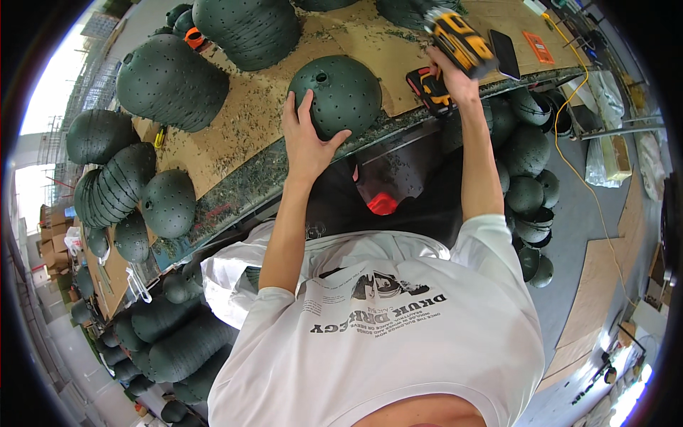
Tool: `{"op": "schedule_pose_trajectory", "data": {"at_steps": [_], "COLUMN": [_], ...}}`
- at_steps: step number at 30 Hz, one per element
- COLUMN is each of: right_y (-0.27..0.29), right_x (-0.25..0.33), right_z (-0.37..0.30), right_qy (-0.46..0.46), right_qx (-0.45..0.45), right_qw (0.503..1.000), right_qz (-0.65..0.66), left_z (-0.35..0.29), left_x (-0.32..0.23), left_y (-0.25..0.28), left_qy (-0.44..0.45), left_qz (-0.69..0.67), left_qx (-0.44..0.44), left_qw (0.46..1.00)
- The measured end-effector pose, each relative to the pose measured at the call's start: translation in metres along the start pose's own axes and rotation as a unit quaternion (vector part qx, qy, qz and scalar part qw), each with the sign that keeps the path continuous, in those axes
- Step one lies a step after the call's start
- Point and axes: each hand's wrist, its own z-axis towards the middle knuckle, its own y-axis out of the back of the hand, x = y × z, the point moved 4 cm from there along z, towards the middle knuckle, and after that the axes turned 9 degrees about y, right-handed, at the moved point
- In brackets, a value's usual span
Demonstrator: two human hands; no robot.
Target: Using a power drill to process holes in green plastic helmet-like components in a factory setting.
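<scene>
A dark green plastic dome, dotted with small holes and with a larger hole near its top, rests on the workbench close to its front edge. My left hand grips its left and near side, fingers spread over the curve and thumb along the near side. In my right hand is a yellow and black cordless drill, held to the right of the dome and apart from it. The drill's front end is blurred. Its black battery base shows beside my wrist.
Stacks of similar domes stand on the bench to the left and back. Green shavings litter its brown top. A black phone and orange packet lie right. More domes are piled below, near a yellow cable.
</scene>
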Motion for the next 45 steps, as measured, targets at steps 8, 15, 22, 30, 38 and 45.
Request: {"op": "schedule_pose_trajectory", "data": {"at_steps": [8,15,22,30,38,45], "right_y": [0.019,-0.011,-0.034,-0.036,-0.051,-0.057], "right_x": [0.102,0.081,0.089,0.102,0.115,0.109], "right_z": [-0.147,-0.284,-0.298,-0.283,-0.260,-0.259], "right_qy": [-0.028,-0.208,-0.057,0.081,0.229,0.145], "right_qx": [-0.052,-0.029,0.025,0.130,0.148,0.122], "right_qw": [0.982,0.975,0.990,0.959,0.912,0.958], "right_qz": [0.181,0.066,-0.128,-0.239,-0.306,-0.217], "left_z": [0.008,0.090,0.152,0.156,0.150,0.148], "left_x": [-0.002,0.006,-0.036,-0.043,-0.041,-0.040], "left_y": [0.013,0.042,0.004,-0.033,-0.033,-0.033], "left_qy": [-0.037,-0.070,-0.050,0.040,0.060,0.066], "left_qz": [0.058,-0.061,0.074,0.070,0.065,0.068], "left_qx": [0.013,0.008,0.175,0.310,0.282,0.283], "left_qw": [0.998,0.996,0.980,0.947,0.955,0.955]}}
